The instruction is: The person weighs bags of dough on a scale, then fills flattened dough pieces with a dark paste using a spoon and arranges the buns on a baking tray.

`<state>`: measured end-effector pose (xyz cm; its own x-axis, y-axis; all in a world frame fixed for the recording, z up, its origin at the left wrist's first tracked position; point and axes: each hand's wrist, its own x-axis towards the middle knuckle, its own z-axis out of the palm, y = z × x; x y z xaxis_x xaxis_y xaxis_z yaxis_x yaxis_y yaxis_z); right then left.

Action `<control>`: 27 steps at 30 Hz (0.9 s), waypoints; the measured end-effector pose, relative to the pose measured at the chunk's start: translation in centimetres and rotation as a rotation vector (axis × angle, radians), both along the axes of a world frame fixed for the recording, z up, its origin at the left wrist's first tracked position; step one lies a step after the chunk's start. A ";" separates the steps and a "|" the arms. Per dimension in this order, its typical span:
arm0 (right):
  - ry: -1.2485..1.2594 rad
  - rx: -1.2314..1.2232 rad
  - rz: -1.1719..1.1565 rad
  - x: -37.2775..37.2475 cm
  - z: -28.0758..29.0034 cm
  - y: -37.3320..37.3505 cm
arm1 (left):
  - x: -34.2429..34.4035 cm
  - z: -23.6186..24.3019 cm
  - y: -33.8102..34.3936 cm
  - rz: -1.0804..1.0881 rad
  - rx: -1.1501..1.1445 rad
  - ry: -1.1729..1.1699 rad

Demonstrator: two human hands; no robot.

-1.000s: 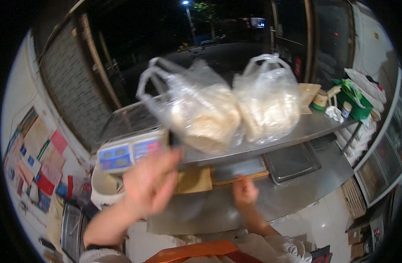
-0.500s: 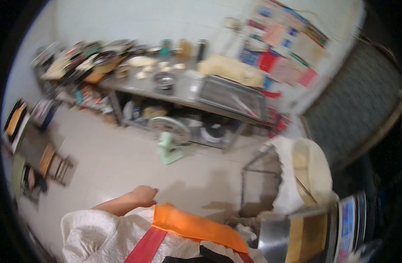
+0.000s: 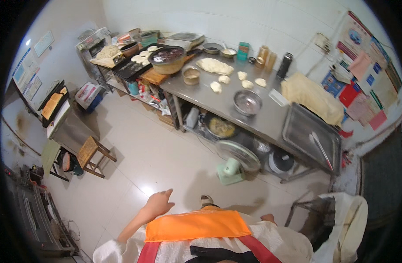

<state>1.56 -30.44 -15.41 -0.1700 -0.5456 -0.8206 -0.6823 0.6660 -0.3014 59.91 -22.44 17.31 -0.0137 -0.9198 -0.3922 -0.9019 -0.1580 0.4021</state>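
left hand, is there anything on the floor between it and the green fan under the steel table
Nothing visible does. The left hand hangs empty over bare pale floor tiles, and the stretch across to the green fan shows only tile. The wooden stool stands off to the other side, out of that line.

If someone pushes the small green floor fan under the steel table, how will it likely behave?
The small green floor fan looks like plastic with a wire cage, so probably light. Its round head is wider than its base, so a high push may tip it. On the smooth tiled floor, a low push would likely slide it.
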 end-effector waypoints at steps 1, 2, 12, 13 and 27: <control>-0.034 -0.014 0.091 3.5 -1.0 -4.1 | 2.1 0.1 -0.1 0.064 0.058 -0.059; -0.030 -0.020 0.223 7.5 -1.8 -8.2 | 3.8 0.7 0.0 0.097 0.066 -0.007; -0.046 -0.838 1.044 59.2 9.6 -40.6 | 19.3 -3.1 -1.3 0.795 0.107 0.322; -0.155 -0.874 0.984 62.3 9.4 -41.2 | 21.4 -4.7 -2.0 0.784 0.108 0.318; -0.705 -0.674 0.459 75.6 27.8 -52.3 | 44.9 3.4 -34.1 0.370 -0.218 0.147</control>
